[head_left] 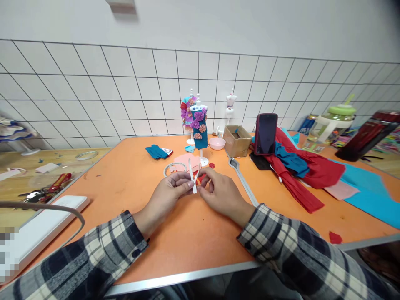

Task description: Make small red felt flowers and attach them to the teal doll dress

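Over the middle of the orange table, my left hand (170,189) pinches a narrow white tape strip (194,186) between thumb and fingers. The strip forks upward into two thin tails, like a Y. My right hand (220,192) is closed at the right-hand tail, thumb and forefinger together against it. Just beyond the hands lie a tape roll (165,169), pink cloth or paper pieces (184,161) and small red scraps (211,165). Behind them stands a small white dress form (200,125) in a teal dress with purple and peach flowers.
A second decorated form (186,114) and a bare one (230,102) stand at the back. Around them are a pink bowl (217,143), a cardboard box (237,141) and folded teal cloth (156,152). Rightward are a phone (266,133), red cloth (325,168) and bottles; leftward, a white power strip (46,233).
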A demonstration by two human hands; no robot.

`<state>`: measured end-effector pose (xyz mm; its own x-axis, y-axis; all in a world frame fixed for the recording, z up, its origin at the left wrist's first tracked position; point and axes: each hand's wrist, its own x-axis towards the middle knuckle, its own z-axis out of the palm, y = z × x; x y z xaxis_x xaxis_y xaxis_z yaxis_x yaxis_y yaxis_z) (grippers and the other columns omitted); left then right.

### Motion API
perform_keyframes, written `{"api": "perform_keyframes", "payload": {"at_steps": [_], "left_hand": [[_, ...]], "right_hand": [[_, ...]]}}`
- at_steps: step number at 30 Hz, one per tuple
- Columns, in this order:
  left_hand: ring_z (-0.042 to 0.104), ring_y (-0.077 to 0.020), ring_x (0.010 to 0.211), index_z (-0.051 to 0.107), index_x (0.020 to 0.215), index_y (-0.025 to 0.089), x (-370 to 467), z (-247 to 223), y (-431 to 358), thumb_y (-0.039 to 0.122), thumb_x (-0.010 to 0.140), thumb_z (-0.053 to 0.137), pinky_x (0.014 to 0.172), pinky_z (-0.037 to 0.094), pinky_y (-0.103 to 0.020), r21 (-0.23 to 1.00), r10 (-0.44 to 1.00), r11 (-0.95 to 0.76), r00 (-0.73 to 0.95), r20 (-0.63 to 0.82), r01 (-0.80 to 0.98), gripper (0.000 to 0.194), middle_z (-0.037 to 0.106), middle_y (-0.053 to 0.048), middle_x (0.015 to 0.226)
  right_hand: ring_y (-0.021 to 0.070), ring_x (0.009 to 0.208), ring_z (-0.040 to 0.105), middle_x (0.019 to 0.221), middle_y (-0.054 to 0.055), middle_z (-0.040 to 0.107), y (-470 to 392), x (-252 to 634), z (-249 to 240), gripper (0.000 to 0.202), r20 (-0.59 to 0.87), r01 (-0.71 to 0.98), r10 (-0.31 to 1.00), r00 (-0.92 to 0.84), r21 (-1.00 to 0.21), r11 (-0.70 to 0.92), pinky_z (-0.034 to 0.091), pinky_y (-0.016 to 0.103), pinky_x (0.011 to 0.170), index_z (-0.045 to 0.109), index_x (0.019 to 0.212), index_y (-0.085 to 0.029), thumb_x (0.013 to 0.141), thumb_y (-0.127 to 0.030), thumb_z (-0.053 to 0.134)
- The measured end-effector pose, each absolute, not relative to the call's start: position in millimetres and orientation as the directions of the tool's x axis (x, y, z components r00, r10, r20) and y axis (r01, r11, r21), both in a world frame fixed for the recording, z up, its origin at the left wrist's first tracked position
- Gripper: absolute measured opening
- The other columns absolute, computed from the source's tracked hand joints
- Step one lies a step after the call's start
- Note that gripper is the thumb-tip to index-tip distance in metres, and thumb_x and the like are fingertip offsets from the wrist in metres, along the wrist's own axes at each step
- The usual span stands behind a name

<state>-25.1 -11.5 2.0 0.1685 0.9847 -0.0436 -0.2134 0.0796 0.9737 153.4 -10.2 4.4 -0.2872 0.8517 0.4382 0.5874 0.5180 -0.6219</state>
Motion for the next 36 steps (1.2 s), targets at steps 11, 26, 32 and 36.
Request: {"api": "perform_keyframes", "payload": {"at_steps": [11, 26, 32, 36], "left_hand": [[0.067, -0.0172, 0.072, 0.070, 0.086, 0.015, -20.4, 7.4, -15.5, 0.026, 0.064, 0.083, 0.073, 0.053, -0.030, 0.996, 0.995, 0.016, 0.104, -0.006, -0.092, 0.028, 0.074, -0.004, 0.074], [0.066, -0.0113, 0.074, 0.067, 0.082, 0.015, -20.1, 4.4, -18.0, 0.010, 0.068, 0.077, 0.074, 0.054, -0.021, 0.871, 0.965, 0.225, 0.224, -0.137, -0.437, 0.019, 0.070, -0.001, 0.079], [0.067, -0.0122, 0.076, 0.064, 0.085, 0.017, -20.5, 4.6, -16.3, 0.017, 0.067, 0.082, 0.073, 0.055, -0.022, 0.921, 0.984, 0.133, 0.159, -0.079, -0.367, 0.025, 0.070, 0.000, 0.080], [0.068, -0.0130, 0.073, 0.064, 0.085, 0.017, -20.5, 3.5, -16.5, 0.022, 0.066, 0.083, 0.073, 0.055, -0.025, 0.945, 0.991, 0.104, 0.109, -0.074, -0.311, 0.028, 0.072, -0.001, 0.078]], "right_hand": [[0.0088, 0.054, 0.043, 0.068, -0.002, 0.060, 2.5, 153.7, 3.4, 0.013, 0.217, 0.367, 0.947, -0.238, -0.883, 0.294, 0.034, 0.022, 0.050, 0.069, 0.082, -0.017, 0.076, -0.028, 0.066], [0.0157, 0.083, 0.059, 0.095, 0.005, 0.065, -14.7, 151.6, -1.3, 0.011, 0.602, 0.558, 0.659, -0.452, -0.385, 0.735, 0.042, 0.025, 0.068, 0.062, 0.097, -0.020, 0.093, -0.025, 0.053], [0.0136, 0.068, 0.058, 0.091, 0.003, 0.065, -10.9, 149.8, -0.3, 0.017, 0.546, 0.539, 0.813, -0.200, -0.632, 0.557, 0.043, 0.026, 0.062, 0.059, 0.095, -0.021, 0.082, -0.030, 0.067], [0.0112, 0.058, 0.054, 0.086, 0.001, 0.068, -5.0, 150.8, 1.6, 0.028, 0.377, 0.445, 0.915, -0.144, -0.801, 0.400, 0.043, 0.025, 0.058, 0.062, 0.096, -0.020, 0.074, -0.034, 0.073]]}}
